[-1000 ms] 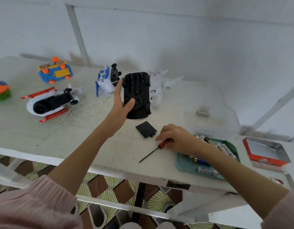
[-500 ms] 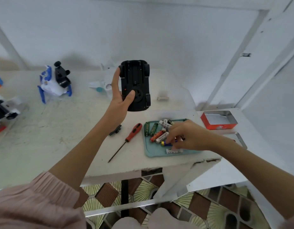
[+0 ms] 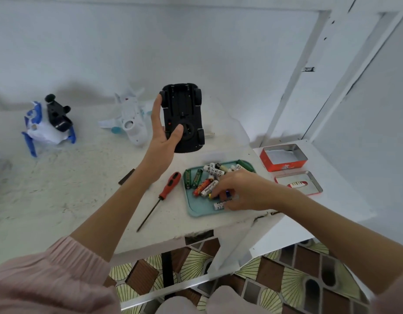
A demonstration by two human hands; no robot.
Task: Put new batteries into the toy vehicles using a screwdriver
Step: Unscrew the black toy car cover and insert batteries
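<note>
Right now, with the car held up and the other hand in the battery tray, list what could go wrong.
1. The left hand holds the black car up by one side only; it could slip and drop.
2. The right hand digs among mixed batteries, so a mismatched one might get picked.
3. The tray sits near the table edge; a nudge could tip it off.

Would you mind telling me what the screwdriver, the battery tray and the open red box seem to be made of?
Screwdriver: a dark, thin shaft, probably metal, with a red handle with black insets that looks like moulded plastic.
Battery tray: matte teal with rounded, moulded corners, likely plastic.
Open red box: thin walls with a shiny silver inside and printed red outside, so probably tin.
</note>
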